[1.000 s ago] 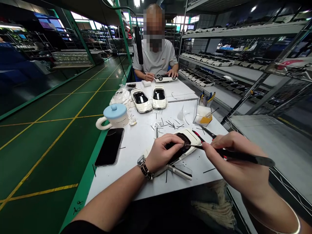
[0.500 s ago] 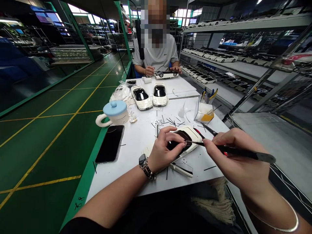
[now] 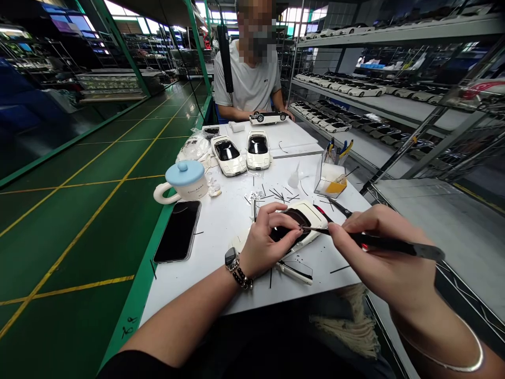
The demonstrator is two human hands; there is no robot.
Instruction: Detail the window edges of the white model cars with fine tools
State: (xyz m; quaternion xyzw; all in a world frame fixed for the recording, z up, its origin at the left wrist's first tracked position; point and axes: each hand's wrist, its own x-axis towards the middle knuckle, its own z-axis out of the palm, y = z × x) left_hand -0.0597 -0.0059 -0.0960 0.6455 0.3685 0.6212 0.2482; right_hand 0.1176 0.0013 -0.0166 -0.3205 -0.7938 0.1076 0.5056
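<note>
A white model car point(image 3: 305, 216) with a dark windscreen lies on the white table point(image 3: 229, 221) in front of me. My left hand point(image 3: 266, 242) rests on the car, fingers curled and pressed on its windscreen. My right hand point(image 3: 379, 258) pinches black tweezers point(image 3: 379, 243), whose tip touches the car at the windscreen edge next to my left fingertips. Whether the tip holds a part is too small to tell. Thin black strips point(image 3: 276, 196) lie scattered beyond the car.
A black phone point(image 3: 178, 230) and a lidded blue-and-white mug point(image 3: 184, 182) sit on the left. Two white model cars point(image 3: 242, 152) stand farther back. A clear tool holder point(image 3: 331, 176) is on the right. A person opposite point(image 3: 248, 79) handles another car point(image 3: 269, 117). Shelves of cars point(image 3: 355, 95) line the right.
My hands stay on the car with only small shifts; the tweezer tip remains at the windscreen edge. The person opposite has straightened up and drawn both hands off the car.
</note>
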